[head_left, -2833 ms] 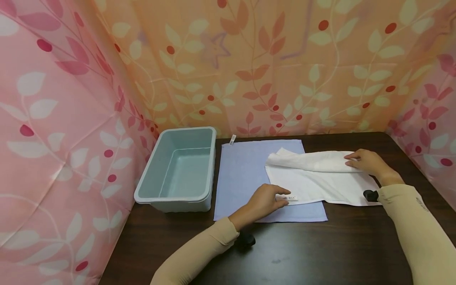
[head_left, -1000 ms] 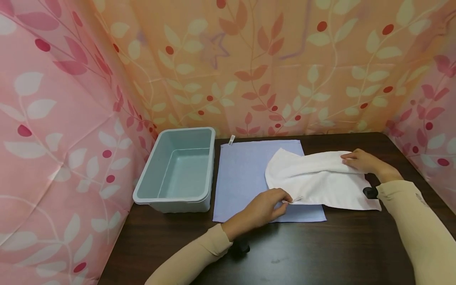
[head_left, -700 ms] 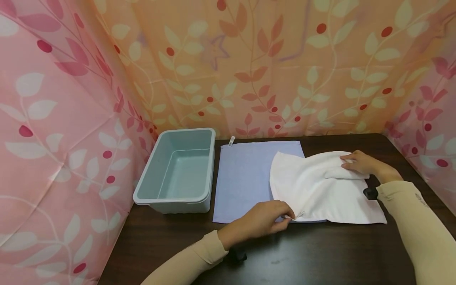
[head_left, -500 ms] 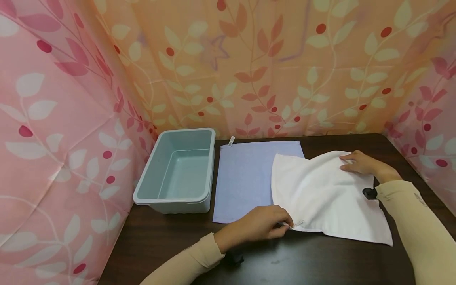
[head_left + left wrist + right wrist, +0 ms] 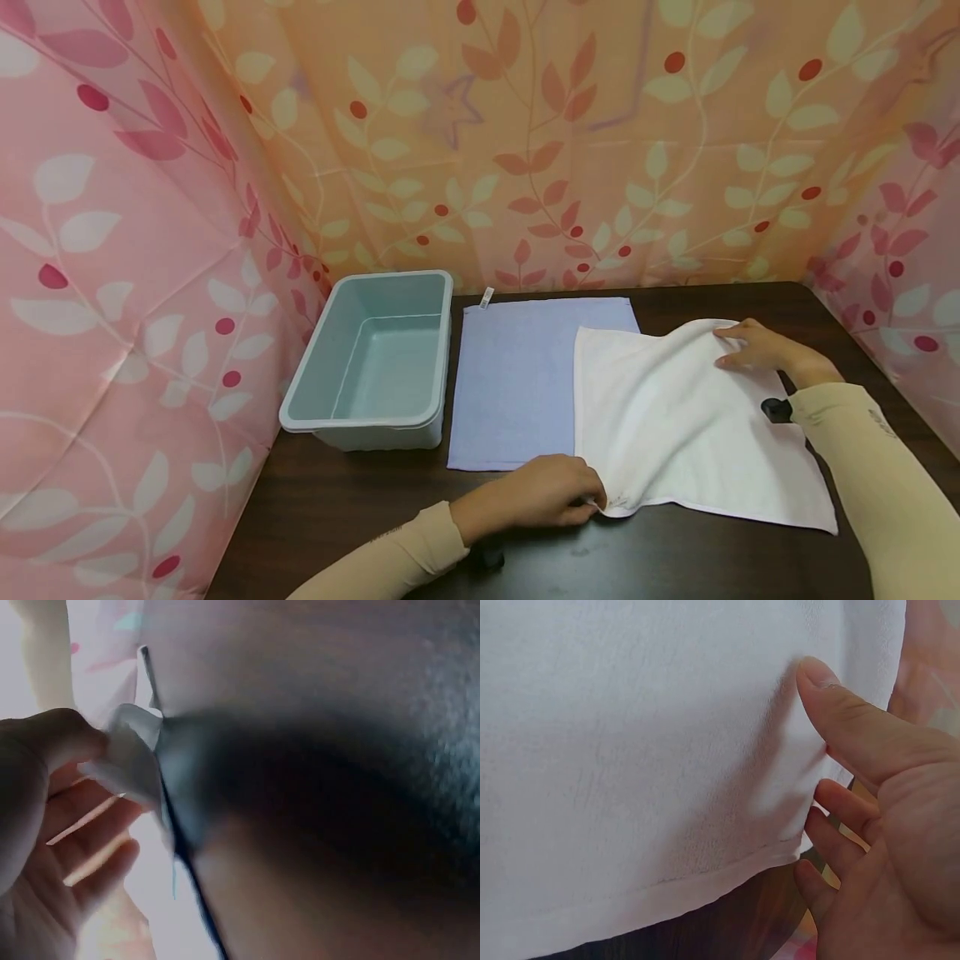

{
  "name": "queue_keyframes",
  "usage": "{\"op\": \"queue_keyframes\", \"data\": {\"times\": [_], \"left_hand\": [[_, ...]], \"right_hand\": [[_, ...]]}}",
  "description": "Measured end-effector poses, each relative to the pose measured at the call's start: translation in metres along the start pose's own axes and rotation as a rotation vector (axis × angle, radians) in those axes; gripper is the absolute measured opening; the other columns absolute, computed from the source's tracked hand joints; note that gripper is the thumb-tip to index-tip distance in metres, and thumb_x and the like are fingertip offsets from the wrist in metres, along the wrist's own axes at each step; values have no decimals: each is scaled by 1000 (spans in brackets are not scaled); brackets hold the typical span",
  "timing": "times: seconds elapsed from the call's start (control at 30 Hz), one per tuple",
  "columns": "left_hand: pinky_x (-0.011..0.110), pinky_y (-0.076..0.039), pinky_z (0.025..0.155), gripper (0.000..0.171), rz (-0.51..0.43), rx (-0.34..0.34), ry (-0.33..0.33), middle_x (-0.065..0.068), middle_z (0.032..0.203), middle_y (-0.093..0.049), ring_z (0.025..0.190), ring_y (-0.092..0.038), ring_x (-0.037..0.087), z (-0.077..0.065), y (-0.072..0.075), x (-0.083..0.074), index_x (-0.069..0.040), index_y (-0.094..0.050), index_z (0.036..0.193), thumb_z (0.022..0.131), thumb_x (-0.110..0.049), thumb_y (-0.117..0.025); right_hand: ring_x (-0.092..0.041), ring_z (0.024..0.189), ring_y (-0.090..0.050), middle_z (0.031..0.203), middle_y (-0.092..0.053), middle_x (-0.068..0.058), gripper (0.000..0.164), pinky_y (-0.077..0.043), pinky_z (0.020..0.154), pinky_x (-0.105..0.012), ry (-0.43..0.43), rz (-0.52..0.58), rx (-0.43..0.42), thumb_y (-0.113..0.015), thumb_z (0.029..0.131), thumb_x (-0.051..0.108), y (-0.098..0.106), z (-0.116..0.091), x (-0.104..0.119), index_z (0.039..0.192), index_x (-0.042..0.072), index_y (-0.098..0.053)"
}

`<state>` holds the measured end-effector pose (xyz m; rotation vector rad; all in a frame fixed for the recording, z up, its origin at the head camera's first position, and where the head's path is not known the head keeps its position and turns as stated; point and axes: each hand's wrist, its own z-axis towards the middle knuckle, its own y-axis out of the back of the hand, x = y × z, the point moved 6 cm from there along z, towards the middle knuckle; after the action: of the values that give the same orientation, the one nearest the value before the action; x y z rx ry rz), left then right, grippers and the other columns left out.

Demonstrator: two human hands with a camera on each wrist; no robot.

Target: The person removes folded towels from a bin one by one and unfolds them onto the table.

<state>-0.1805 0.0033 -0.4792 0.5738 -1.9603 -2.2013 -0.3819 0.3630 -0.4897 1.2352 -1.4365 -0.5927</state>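
Observation:
A white towel (image 5: 682, 417) lies spread with soft creases, its left part over a lavender cloth (image 5: 517, 375) and its front edge hanging past that cloth onto the table. At the towel's near left corner my left hand (image 5: 536, 492) pinches the edge; the left wrist view shows thumb and fingers on the white fabric (image 5: 131, 750). My right hand (image 5: 776, 350) rests on the towel's far right part. In the right wrist view its thumb (image 5: 847, 712) and fingers are relaxed and apart, touching the towel near its edge without visibly gripping it.
A light blue-green plastic basin (image 5: 438, 400) stands left of the lavender cloth. The dark wooden table (image 5: 675, 558) reaches to the floral curtain (image 5: 525, 150) behind and at both sides. A small white tag (image 5: 486, 297) sticks out at the lavender cloth's far left corner.
The left hand has taken hold of the towel's near corner and pulled it toward me, unfolding the rolled far part flat. The right hand has stayed nearly in place on the far right part.

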Motion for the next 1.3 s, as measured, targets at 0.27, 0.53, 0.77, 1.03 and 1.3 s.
{"op": "queue_keyframes", "data": {"times": [0.27,0.53,0.77,1.03,1.3], "left_hand": [[8,-46,80,16,-10,116,30,-18,113,-67,100,-57,-5,2,-9,2,-30,-69,110,98,-35,-60],[14,-49,87,26,32,-15,160,-11,126,-64,109,-60,3,7,7,22,-24,-63,123,98,-30,-60],[31,-44,112,49,149,49,290,0,152,-49,139,-48,17,10,-2,42,-15,-47,146,100,-30,-55],[37,-39,116,56,129,130,384,-2,161,-36,148,-37,21,15,-13,53,-18,-34,154,103,-36,-48],[38,-40,116,53,146,121,404,-1,162,-35,148,-37,21,28,-6,61,-18,-33,155,105,-32,-43]], "right_hand": [[-61,120,-37,133,-27,-41,91,-28,102,-79,-24,-5,10,-77,83,40,-3,0,0,146,-9,-34],[-63,124,-31,137,-23,-41,94,-23,103,-80,-37,-4,20,-76,83,42,-6,0,-2,148,-8,-30],[-62,126,-31,139,-25,-40,94,-22,105,-79,-26,-24,3,-76,83,43,-9,0,-4,148,-8,-32],[-62,138,-19,149,-23,-44,86,-17,109,-76,50,-33,-82,-73,87,40,-15,-5,-5,146,-10,-34],[-63,138,-16,150,-19,-46,89,-15,107,-79,41,22,-116,-70,88,45,-21,-34,15,149,-7,-31]]}}
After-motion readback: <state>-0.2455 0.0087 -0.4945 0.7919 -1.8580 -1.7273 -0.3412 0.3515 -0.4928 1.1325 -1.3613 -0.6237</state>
